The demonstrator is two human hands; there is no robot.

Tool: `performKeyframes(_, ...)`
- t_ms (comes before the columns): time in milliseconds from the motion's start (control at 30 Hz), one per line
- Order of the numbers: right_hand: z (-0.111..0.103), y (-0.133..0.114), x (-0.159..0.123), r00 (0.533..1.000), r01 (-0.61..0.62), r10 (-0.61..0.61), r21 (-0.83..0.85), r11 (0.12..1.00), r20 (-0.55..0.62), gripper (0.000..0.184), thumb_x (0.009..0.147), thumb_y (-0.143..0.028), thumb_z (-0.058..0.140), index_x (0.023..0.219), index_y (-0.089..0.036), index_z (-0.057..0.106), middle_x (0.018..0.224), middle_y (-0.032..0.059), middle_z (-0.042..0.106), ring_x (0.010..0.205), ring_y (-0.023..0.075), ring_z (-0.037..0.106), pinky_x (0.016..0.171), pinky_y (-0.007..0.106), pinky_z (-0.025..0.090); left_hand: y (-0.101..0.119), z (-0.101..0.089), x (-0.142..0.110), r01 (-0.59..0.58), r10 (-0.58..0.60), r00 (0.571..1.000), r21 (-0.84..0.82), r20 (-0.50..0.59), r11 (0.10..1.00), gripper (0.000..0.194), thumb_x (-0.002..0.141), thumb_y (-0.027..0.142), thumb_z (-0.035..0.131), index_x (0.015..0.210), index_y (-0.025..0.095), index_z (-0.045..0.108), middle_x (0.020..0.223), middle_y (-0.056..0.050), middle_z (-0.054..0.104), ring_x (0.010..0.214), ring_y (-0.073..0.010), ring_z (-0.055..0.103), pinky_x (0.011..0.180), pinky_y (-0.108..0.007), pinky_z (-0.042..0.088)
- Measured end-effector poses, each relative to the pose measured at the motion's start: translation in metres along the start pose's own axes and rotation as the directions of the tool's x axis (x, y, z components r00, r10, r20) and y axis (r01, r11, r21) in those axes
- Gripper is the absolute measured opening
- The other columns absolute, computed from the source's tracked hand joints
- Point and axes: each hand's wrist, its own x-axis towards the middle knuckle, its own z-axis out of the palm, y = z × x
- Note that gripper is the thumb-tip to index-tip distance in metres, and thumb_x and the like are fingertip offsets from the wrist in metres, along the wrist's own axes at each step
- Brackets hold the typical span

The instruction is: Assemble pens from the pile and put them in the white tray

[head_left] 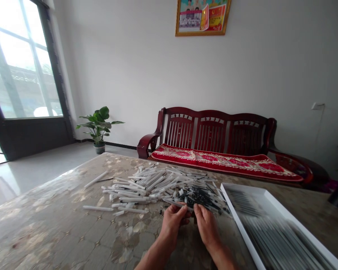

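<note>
You're looking down from your head camera at your left hand [172,225] and your right hand [206,225], held close together at the near edge of a heap of white pen tubes [157,185]; the dark pen parts [199,198] bunch at the heap's right end, just past your fingertips. Both hands are half closed, palms turned inward, with the fingers curled; your forearms rise from the bottom of the view. Your left fingers [183,210] and right fingers [196,208] touch or nearly touch the dark end, but you can't tell from this view what either hand has hold of. A few loose tubes lie apart to the left of the heap; the heap sits on a glossy patterned tabletop [45,228]. To your right, a white tray [240,228] holds rows of long thin sticks [278,240], too blurred to tell. Beyond the table stand a red-cushioned wooden sofa [211,131] and a potted plant [98,127].
</note>
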Motion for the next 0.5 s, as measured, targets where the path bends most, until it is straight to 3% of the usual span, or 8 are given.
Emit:
performKeyframes(233, 0.001, -0.003, 0.001, 1.0, -0.004, 0.004, 0.071, 0.997, 0.001, 0.053, 0.089, -0.064, 0.038, 0.061, -0.022, 0.056, 0.056, 0.0008, 0.06, 0.056, 0.0168, 0.054, 0.054, 0.026, 0.036, -0.001, -0.002, 0.004, -0.039, 0.038, 0.999, 0.043, 0.038, 0.998, 0.048, 0.042, 0.043, 0.09, 0.071, 0.015, 0.064, 0.055, 0.001, 0.063, 0.051, -0.0122, 0.059, 0.05, -0.022, 0.046)
performKeyframes(367, 0.003, -0.003, 0.0, 0.997, -0.017, 0.003, 0.202, 0.979, 0.071, 0.048, 0.087, -0.063, 0.043, 0.068, -0.021, 0.059, 0.059, -0.0007, 0.06, 0.056, 0.0157, 0.054, 0.053, 0.025, 0.039, 0.0, -0.003, 0.007, -0.147, 0.13, 0.987, 0.207, 0.097, 0.967, 0.033, 0.053, 0.036, 0.084, 0.07, 0.015, 0.066, 0.053, 0.001, 0.062, 0.05, -0.0136, 0.057, 0.047, -0.022, 0.042)
performKeyframes(433, 0.006, -0.002, 0.0, 0.995, -0.064, 0.04, 0.278, 0.958, 0.092, 0.048, 0.083, -0.065, 0.048, 0.066, -0.022, 0.058, 0.055, -0.0019, 0.055, 0.051, 0.0149, 0.051, 0.048, 0.024, 0.039, 0.006, -0.007, 0.009, -0.268, 0.229, 0.962, 0.368, 0.146, 0.891, 0.022, 0.058, 0.029, 0.08, 0.071, 0.016, 0.068, 0.055, 0.0, 0.064, 0.054, -0.0146, 0.058, 0.051, -0.022, 0.043)
performKeyframes(500, 0.008, -0.001, 0.001, 0.987, -0.158, 0.133, 0.354, 0.922, 0.095, 0.049, 0.076, -0.069, 0.052, 0.064, -0.022, 0.055, 0.05, -0.0032, 0.05, 0.046, 0.0142, 0.049, 0.042, 0.024, 0.037, 0.016, -0.015, 0.01, -0.385, 0.343, 0.921, 0.544, 0.183, 0.745, 0.016, 0.062, 0.022, 0.077, 0.076, 0.019, 0.071, 0.064, 0.0, 0.069, 0.061, -0.0163, 0.061, 0.059, -0.024, 0.046)
